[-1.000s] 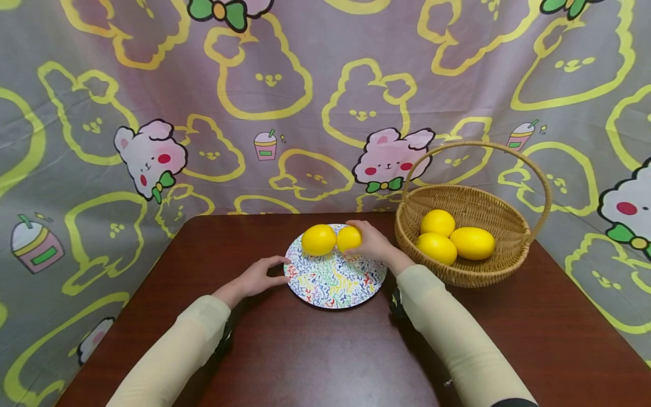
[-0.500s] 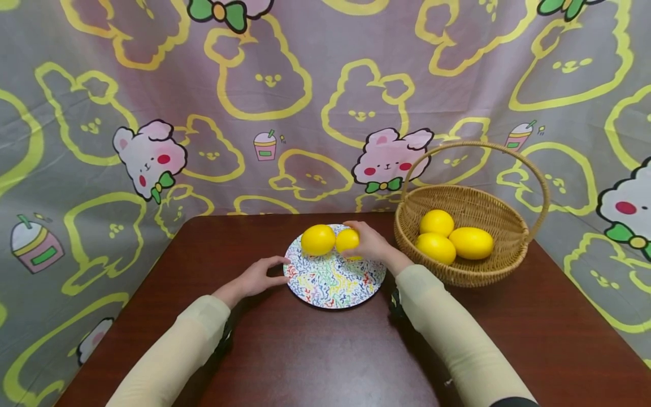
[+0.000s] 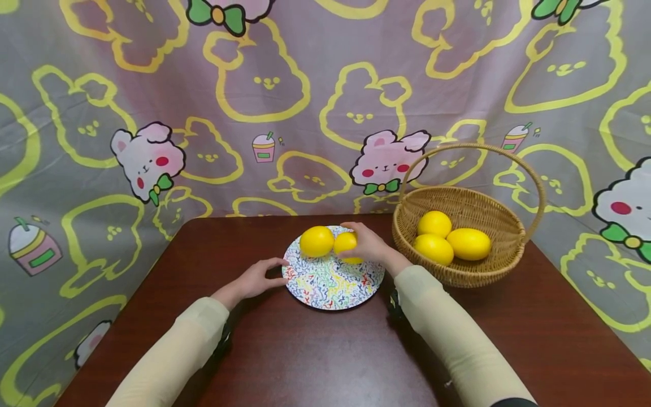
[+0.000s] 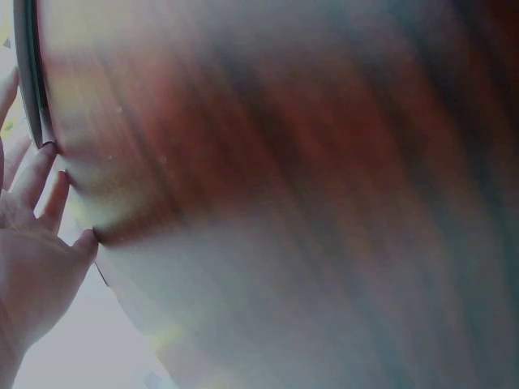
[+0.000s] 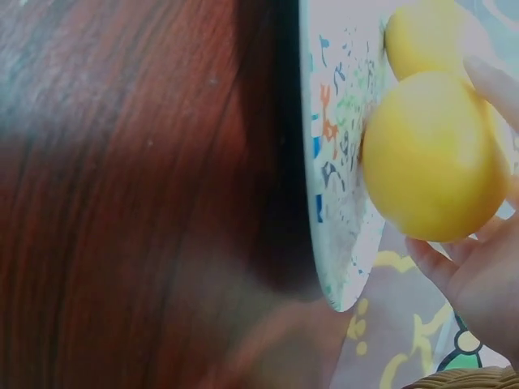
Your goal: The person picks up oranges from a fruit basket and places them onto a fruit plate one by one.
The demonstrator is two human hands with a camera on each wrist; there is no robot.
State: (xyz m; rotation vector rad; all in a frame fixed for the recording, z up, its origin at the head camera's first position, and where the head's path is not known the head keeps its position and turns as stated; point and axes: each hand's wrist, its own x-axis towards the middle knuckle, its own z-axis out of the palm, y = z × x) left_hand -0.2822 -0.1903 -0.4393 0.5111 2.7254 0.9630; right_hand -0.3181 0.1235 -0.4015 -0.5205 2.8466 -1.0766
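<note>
A round plate (image 3: 330,291) with a multicoloured squiggle pattern lies on the table. Toward its back sit two yellow lemons side by side. My right hand (image 3: 373,246) grips the right-hand lemon (image 3: 344,243), thumb and fingers around its side, over the plate's right part. In the right wrist view this lemon (image 5: 434,158) is close over the plate's surface, and the other lemon (image 5: 422,36) is behind it. The left-hand lemon (image 3: 316,242) lies free of both hands. At the plate's left rim rests my left hand (image 3: 252,279), fingers spread and fingertips on the tabletop.
To the right stands a wicker basket (image 3: 463,278) with a tall arched handle, tilted toward me, holding three lemons (image 3: 469,244). The dark wooden table (image 3: 315,350) ends at a patterned curtain (image 3: 305,186) behind.
The head view has shifted slightly, moving the whole scene a little left and down. Both hands, the lemons and the plate keep practically the same places relative to each other.
</note>
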